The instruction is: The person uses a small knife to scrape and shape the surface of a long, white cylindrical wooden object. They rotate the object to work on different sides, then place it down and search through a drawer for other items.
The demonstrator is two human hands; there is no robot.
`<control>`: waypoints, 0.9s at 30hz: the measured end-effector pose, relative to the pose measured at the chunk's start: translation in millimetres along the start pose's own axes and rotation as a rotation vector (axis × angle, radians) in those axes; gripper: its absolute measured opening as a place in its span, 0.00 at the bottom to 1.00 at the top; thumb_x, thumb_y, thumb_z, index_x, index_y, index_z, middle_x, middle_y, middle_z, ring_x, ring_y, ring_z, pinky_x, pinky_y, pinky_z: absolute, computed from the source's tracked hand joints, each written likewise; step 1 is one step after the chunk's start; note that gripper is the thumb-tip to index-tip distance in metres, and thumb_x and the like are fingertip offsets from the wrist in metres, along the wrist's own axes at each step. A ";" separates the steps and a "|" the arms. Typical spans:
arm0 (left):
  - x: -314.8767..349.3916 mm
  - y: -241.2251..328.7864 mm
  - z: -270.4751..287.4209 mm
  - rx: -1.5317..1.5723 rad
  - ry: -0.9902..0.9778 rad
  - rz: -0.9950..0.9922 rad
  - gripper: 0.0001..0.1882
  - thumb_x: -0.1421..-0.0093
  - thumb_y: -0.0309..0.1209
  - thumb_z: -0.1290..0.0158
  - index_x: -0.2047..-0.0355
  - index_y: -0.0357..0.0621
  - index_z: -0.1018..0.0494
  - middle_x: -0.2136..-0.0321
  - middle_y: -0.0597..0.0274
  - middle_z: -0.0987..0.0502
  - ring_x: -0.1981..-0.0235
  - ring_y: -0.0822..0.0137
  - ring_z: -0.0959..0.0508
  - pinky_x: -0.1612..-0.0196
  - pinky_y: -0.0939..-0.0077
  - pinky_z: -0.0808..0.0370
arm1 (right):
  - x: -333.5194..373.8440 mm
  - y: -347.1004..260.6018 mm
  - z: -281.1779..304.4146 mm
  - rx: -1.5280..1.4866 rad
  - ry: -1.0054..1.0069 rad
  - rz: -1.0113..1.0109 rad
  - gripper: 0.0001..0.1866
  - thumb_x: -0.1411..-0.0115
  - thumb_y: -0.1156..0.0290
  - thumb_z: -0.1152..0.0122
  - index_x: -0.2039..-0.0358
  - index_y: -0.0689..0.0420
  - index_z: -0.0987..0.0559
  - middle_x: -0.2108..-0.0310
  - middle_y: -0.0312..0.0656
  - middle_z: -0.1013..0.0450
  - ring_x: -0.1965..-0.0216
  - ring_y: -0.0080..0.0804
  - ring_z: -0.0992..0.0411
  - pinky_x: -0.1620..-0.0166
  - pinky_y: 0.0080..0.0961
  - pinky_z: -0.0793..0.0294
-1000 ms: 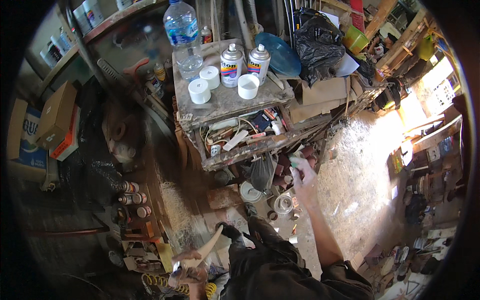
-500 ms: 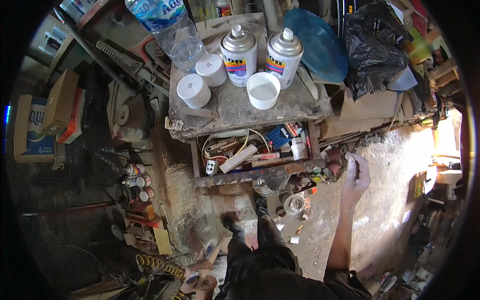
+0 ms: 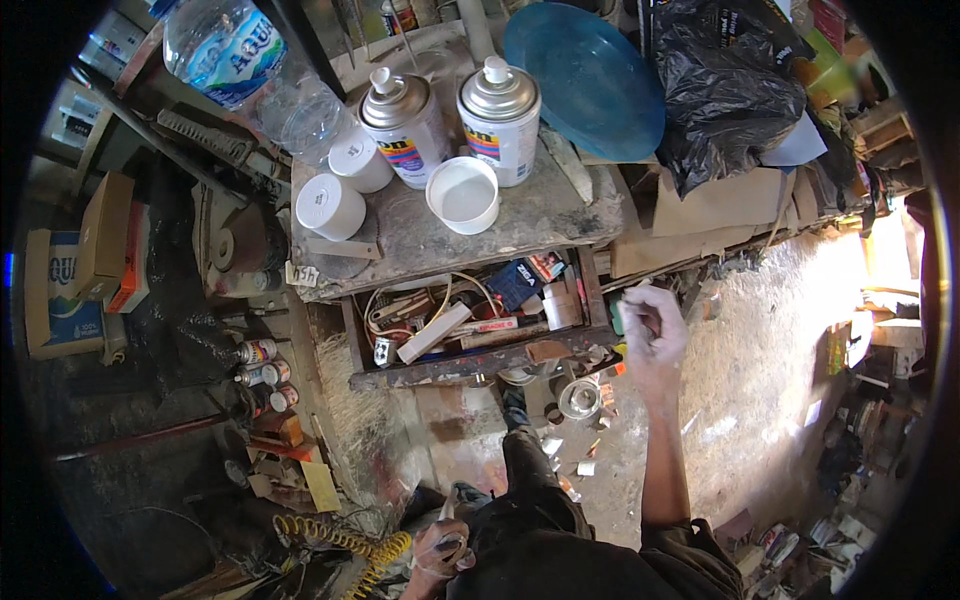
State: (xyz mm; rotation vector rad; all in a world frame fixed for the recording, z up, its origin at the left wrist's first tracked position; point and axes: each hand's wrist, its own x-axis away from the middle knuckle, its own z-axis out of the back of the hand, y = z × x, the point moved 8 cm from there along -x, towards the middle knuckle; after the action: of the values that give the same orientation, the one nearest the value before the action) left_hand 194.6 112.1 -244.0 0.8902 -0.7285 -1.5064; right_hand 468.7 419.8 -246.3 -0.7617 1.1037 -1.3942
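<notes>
Boxes: We see cardboard boxes (image 3: 103, 240) in the shade at far left.
Bottle: A clear plastic water bottle (image 3: 300, 115) leans at the back edge of a worn wooden stand (image 3: 548, 215).
Caps: Two white caps (image 3: 331, 208) sit together on the stand.
Hose: A yellow coiled hose (image 3: 390, 550) loops just beside the left hand (image 3: 438, 550).
Left hand: Low by the dark-clothed legs, its fingers wrap around a pale narrow piece (image 3: 449, 500), which points upward.
Spray cans: Two spray cans (image 3: 500, 115) stand uncapped behind an upturned white cap (image 3: 463, 193).
Drawer: Below, an open drawer (image 3: 470, 366) holds jumbled tools.
Right hand: Whitened, the right hand (image 3: 656, 330) hovers beside the drawer, fingers curled; we cannot tell whether they pinch anything.
Bag: A black plastic bag (image 3: 730, 100) slumps at right.
</notes>
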 end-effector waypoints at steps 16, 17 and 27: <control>-38.9 15.1 5.5 0.110 0.090 -0.026 0.11 0.48 0.29 0.39 0.70 0.46 0.31 0.72 0.57 0.24 0.77 0.60 0.22 0.75 0.71 0.23 | 4.3 -14.6 -60.1 0.154 -0.243 0.037 0.17 0.37 0.78 0.43 0.47 0.61 0.28 0.65 0.46 0.26 0.67 0.32 0.27 0.61 0.28 0.26; -41.1 12.7 4.4 0.097 0.074 -0.056 0.09 0.46 0.31 0.40 0.70 0.46 0.31 0.72 0.59 0.24 0.78 0.61 0.22 0.78 0.73 0.25 | 8.2 -12.6 -57.5 0.111 -0.223 0.022 0.17 0.37 0.79 0.43 0.48 0.61 0.28 0.65 0.46 0.26 0.67 0.31 0.27 0.61 0.27 0.26; -50.9 -0.8 -10.3 0.061 -0.128 0.080 0.17 0.45 0.41 0.44 0.83 0.44 0.32 0.82 0.62 0.26 0.82 0.64 0.26 0.75 0.73 0.27 | 118.9 -44.4 -24.1 -0.232 -0.185 0.026 0.11 0.39 0.74 0.41 0.55 0.60 0.22 0.68 0.43 0.25 0.63 0.30 0.25 0.61 0.23 0.25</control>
State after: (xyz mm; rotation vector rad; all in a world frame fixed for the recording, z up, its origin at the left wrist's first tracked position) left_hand 204.5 163.1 -243.5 0.8054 -0.8973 -1.4866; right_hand 412.9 304.3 -231.3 -1.0186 1.1358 -1.1602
